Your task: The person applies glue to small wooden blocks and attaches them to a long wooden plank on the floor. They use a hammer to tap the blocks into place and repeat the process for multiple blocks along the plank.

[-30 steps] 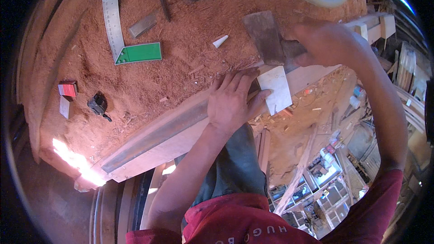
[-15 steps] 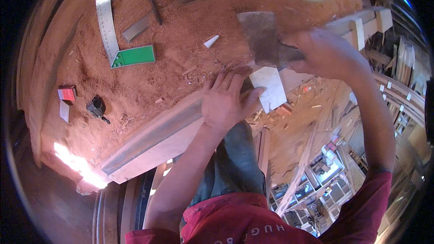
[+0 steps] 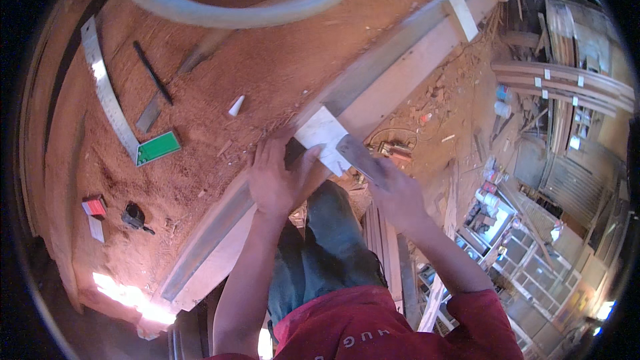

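Note:
My left hand (image 3: 275, 177) presses down on a long wooden beam (image 3: 207, 243), its fingers over the far edge. Its thumb lies on a white square piece (image 3: 323, 135) set across the beam, pinning it there. My right hand (image 3: 399, 193) is closed round a dark, flat, broad-bladed tool (image 3: 359, 155). The tool touches or overlaps the right side of the white piece; its exact kind I cannot make out. Two pale blocks (image 3: 460, 17) sit across the beam farther up.
Reddish sawdust covers the surface left of the beam. A square with a green handle (image 3: 159, 148), a dark rod (image 3: 153, 73), a white cone (image 3: 236, 106), a red box (image 3: 94, 205) and a black object (image 3: 133, 216) lie there. A pale round rim (image 3: 247, 15) fills the top.
My right hand has come down and left, bringing the tool from above the white piece to its right side. My left hand keeps its hold. The whole view has shifted, showing more of the beam.

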`<action>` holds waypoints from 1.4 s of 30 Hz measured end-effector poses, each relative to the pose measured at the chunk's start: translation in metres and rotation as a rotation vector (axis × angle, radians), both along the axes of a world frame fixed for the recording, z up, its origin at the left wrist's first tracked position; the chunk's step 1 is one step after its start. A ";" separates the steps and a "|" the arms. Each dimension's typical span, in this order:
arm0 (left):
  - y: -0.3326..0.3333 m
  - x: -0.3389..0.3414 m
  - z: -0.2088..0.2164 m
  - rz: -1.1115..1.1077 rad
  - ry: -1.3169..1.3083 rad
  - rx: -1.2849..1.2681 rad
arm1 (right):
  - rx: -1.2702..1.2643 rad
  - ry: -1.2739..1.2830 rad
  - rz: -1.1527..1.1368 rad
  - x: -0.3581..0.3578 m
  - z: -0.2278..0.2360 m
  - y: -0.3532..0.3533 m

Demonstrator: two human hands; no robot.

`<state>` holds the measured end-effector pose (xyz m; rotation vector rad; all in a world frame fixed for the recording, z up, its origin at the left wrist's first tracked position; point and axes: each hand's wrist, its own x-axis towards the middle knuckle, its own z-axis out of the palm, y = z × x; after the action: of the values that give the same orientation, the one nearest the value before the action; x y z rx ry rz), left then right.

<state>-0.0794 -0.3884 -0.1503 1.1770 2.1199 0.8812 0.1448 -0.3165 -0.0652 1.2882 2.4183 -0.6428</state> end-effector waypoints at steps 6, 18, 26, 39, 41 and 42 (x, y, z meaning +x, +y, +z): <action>0.002 0.000 0.002 0.037 -0.040 0.027 | -0.098 -0.182 0.026 -0.027 0.020 0.010; 0.023 0.002 0.021 -0.028 -0.052 0.094 | -0.245 0.369 -0.211 0.025 0.003 0.040; 0.241 0.070 0.032 -0.210 0.313 0.300 | 0.033 0.400 -0.395 0.160 0.021 0.237; 0.489 0.138 0.052 -0.466 0.021 -0.351 | 0.367 0.615 0.179 0.214 0.011 0.440; 0.489 0.142 0.045 -0.410 0.033 -0.325 | 0.436 0.572 0.242 0.219 0.015 0.438; 0.491 0.148 0.042 -0.393 0.028 -0.309 | 0.417 0.496 0.222 0.222 0.014 0.435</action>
<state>0.0690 0.1022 -0.1080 1.3748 1.8660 0.3490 0.3672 0.1190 -0.0508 1.0623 3.1810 -0.4467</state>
